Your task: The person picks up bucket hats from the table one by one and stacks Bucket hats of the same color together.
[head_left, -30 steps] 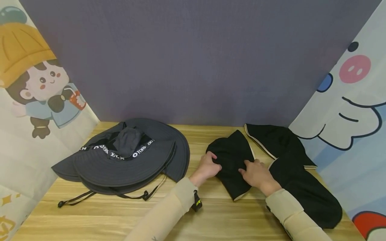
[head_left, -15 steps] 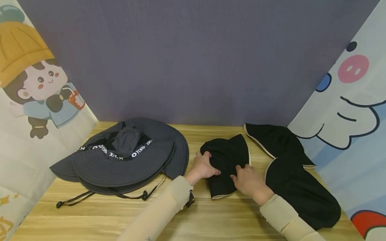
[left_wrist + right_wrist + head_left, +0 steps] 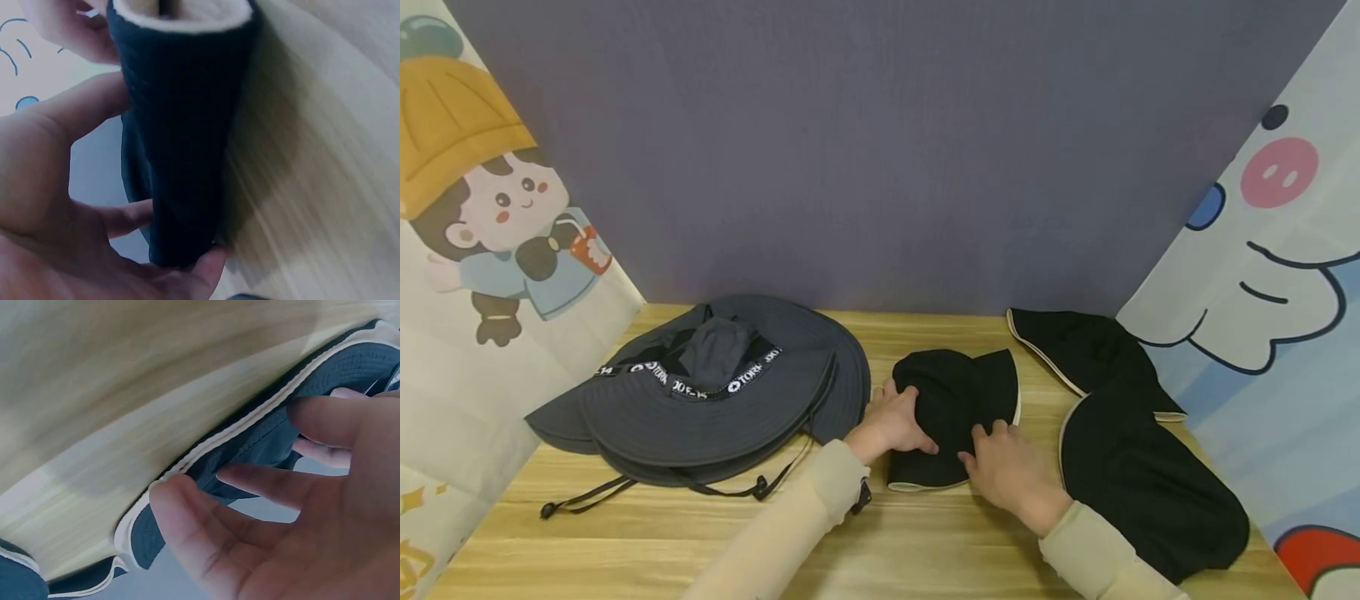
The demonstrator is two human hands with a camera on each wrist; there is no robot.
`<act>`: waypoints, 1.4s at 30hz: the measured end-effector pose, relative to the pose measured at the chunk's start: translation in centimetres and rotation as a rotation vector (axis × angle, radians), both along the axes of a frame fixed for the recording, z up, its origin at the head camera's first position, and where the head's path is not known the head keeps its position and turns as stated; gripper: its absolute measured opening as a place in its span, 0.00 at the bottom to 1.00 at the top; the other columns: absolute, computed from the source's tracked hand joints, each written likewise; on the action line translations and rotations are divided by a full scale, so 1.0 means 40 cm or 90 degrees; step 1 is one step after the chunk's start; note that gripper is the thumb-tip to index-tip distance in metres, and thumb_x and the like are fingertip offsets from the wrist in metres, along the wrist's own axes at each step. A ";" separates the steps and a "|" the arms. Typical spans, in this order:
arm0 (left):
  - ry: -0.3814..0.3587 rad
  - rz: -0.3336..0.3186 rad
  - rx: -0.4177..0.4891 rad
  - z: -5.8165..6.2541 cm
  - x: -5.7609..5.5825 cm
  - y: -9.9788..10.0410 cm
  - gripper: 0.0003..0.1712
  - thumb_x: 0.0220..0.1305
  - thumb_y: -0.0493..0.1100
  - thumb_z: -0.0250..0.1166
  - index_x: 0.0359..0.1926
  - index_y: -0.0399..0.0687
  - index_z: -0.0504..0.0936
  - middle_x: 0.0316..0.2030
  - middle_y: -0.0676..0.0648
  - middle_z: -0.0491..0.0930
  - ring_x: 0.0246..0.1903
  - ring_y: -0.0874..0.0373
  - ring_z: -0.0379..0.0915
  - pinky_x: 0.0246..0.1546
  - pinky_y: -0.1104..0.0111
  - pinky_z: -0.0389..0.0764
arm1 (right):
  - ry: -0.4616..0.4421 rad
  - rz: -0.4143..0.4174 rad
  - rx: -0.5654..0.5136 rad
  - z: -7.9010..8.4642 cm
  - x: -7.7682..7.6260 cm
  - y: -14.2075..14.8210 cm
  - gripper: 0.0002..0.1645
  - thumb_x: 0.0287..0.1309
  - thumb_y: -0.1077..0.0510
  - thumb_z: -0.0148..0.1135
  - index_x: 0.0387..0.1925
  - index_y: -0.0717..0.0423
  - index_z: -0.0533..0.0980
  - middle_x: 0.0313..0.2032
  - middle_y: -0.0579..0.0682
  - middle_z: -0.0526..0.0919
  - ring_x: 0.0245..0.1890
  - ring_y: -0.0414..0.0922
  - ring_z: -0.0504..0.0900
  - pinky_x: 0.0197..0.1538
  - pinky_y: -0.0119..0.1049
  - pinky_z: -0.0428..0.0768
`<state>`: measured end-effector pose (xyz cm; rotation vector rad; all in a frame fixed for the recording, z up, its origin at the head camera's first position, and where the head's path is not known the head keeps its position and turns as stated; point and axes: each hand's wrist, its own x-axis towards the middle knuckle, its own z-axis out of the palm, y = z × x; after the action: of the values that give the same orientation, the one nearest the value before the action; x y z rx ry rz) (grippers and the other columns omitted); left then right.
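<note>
A black bucket hat (image 3: 953, 396) with a pale inner edge lies folded on the table in the head view. My left hand (image 3: 891, 423) grips its left side, with the thumb across the top. On the opposite side, my right hand (image 3: 1011, 467) holds the near right part with bent fingers. In the left wrist view, the left fingers curl round the end of the folded hat (image 3: 184, 119), its pale edge at the top. Fingers of the right hand (image 3: 300, 531) bend against the pale-edged brim (image 3: 256, 440) in the right wrist view.
Two more black bucket hats lie at the right, one farther back (image 3: 1082, 342) and one nearer (image 3: 1150, 483), overlapping. Grey wide-brimmed hats (image 3: 700, 433) with cords are stacked at the left. A grey panel (image 3: 880, 158) closes the back of the wooden table (image 3: 925, 550).
Both hands have drawn the black hat left and slightly nearer, turning it so its near pale edge now runs almost level. The other hats have stayed put.
</note>
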<state>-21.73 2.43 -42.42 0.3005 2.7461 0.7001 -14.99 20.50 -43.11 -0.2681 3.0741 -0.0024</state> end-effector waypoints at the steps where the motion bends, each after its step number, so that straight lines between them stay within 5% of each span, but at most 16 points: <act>1: -0.002 -0.007 -0.002 0.000 -0.001 -0.004 0.55 0.45 0.58 0.83 0.72 0.47 0.70 0.70 0.35 0.61 0.67 0.38 0.61 0.64 0.48 0.72 | -0.001 0.001 -0.002 0.001 0.003 -0.002 0.31 0.67 0.45 0.64 0.57 0.66 0.78 0.45 0.67 0.81 0.47 0.63 0.83 0.45 0.59 0.84; 11: -0.011 -0.051 -0.022 0.007 -0.006 -0.031 0.54 0.46 0.55 0.83 0.72 0.49 0.69 0.70 0.37 0.61 0.67 0.40 0.59 0.64 0.50 0.71 | 0.020 0.036 -0.029 0.009 -0.005 0.005 0.24 0.64 0.48 0.68 0.51 0.63 0.81 0.39 0.62 0.82 0.40 0.59 0.83 0.41 0.55 0.84; 20: -0.020 -0.104 -0.051 0.019 -0.003 -0.044 0.53 0.47 0.52 0.83 0.73 0.52 0.68 0.74 0.38 0.57 0.71 0.40 0.56 0.68 0.49 0.67 | 0.048 0.060 -0.048 0.037 -0.041 0.041 0.25 0.62 0.52 0.71 0.55 0.65 0.80 0.46 0.62 0.82 0.45 0.60 0.81 0.48 0.55 0.84; 30: -0.042 -0.135 -0.058 0.022 -0.007 -0.063 0.53 0.48 0.50 0.83 0.75 0.56 0.67 0.76 0.40 0.55 0.73 0.41 0.54 0.70 0.49 0.66 | -0.039 0.092 -0.111 0.029 -0.118 0.119 0.44 0.63 0.40 0.69 0.69 0.64 0.70 0.68 0.71 0.69 0.68 0.70 0.67 0.66 0.66 0.69; 42: -0.034 -0.141 -0.072 0.021 0.007 -0.078 0.51 0.49 0.49 0.83 0.74 0.61 0.70 0.73 0.41 0.59 0.69 0.43 0.58 0.66 0.51 0.70 | -0.079 0.068 -0.119 0.002 -0.121 0.156 0.54 0.59 0.32 0.68 0.73 0.61 0.66 0.70 0.72 0.66 0.69 0.71 0.66 0.66 0.66 0.70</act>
<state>-21.46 -0.68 -41.57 0.5427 2.6351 0.4862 -19.83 26.74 -43.04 -0.4237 2.9336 -0.2923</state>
